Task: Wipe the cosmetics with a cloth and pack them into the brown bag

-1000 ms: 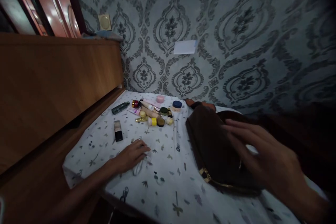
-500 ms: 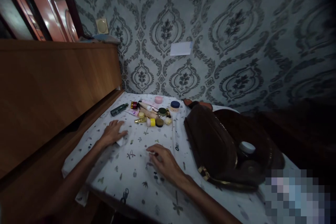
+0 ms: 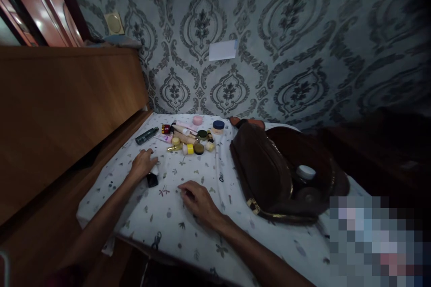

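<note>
On the left of the patterned white cloth, my left hand (image 3: 142, 164) is closed over a small white container with a black end (image 3: 152, 179); the fingers hide much of it. My right hand (image 3: 199, 199) hovers low over the middle of the cloth, fingers curled in, with nothing visible in them. Beyond both hands lies a cluster of cosmetics: a dark green bottle (image 3: 147, 136), a yellow-banded jar (image 3: 188, 149), a dark-lidded jar (image 3: 199, 149), a blue-lidded jar (image 3: 218, 127), a pink jar (image 3: 197, 120) and several tubes.
An unzipped brown bag (image 3: 261, 175) lies on the right, with a white-lidded jar (image 3: 306, 172) inside. A wooden cabinet (image 3: 74, 98) borders the left side. Behind the cloth (image 3: 188, 242) rises a patterned wall (image 3: 232, 18) with a white paper (image 3: 222, 50) on it.
The black end of the container under my left hand now shows. My right hand's fingers have curled in more. The whole view has shifted slightly.
</note>
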{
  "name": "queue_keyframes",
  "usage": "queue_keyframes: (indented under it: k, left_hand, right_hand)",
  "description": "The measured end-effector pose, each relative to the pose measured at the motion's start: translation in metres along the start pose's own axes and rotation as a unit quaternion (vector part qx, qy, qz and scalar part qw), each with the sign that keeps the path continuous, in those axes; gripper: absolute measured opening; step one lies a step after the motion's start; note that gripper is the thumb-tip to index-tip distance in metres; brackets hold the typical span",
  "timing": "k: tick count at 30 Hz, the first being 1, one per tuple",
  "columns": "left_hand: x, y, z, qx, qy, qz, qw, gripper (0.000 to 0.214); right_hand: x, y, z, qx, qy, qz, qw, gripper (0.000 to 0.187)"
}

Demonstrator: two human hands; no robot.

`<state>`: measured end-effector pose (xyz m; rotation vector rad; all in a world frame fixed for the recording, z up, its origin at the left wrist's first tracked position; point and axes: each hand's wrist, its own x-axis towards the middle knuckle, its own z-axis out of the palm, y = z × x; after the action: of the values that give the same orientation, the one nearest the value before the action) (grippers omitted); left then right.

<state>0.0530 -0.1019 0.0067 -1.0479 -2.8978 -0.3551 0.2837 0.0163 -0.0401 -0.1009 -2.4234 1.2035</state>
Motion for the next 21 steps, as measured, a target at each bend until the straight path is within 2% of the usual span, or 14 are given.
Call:
queue_keyframes:
  k: [3,7,10,13,16,18,21]
  left_hand:
    - [-0.002,0.008,0.007,-0.018,-0.001,0.016,1.000,0.028]
    - [-0.010,0.022,0.017,-0.058,-0.005,0.037,0.998,0.021]
    - [-0.021,0.033,0.020,-0.100,-0.007,0.068,0.993,0.018]
    - [-0.030,0.039,0.022,-0.141,-0.007,0.108,0.984,0.018]
    - [-0.034,0.039,0.023,-0.174,-0.004,0.139,0.975,0.019]
    - [-0.035,0.035,0.023,-0.189,-0.008,0.152,0.970,0.020]
    - [-0.038,0.029,0.023,-0.215,-0.016,0.199,0.956,0.027]
  right_hand:
    - [-0.003,0.002,0.002,-0.003,-0.014,-0.010,1.000,0.027]
    - [-0.007,0.004,0.005,-0.024,-0.013,-0.026,0.999,0.052]
    - [-0.007,0.002,0.007,-0.080,0.000,-0.017,0.997,0.061]
    - [-0.005,-0.004,0.007,-0.140,0.002,0.008,0.990,0.057]
    - [-0.005,-0.008,0.007,-0.171,-0.002,0.009,0.985,0.038]
    - [-0.006,-0.007,0.004,-0.168,0.006,0.004,0.986,0.026]
    - [-0.005,0.001,-0.003,-0.132,0.037,0.019,0.990,0.026]
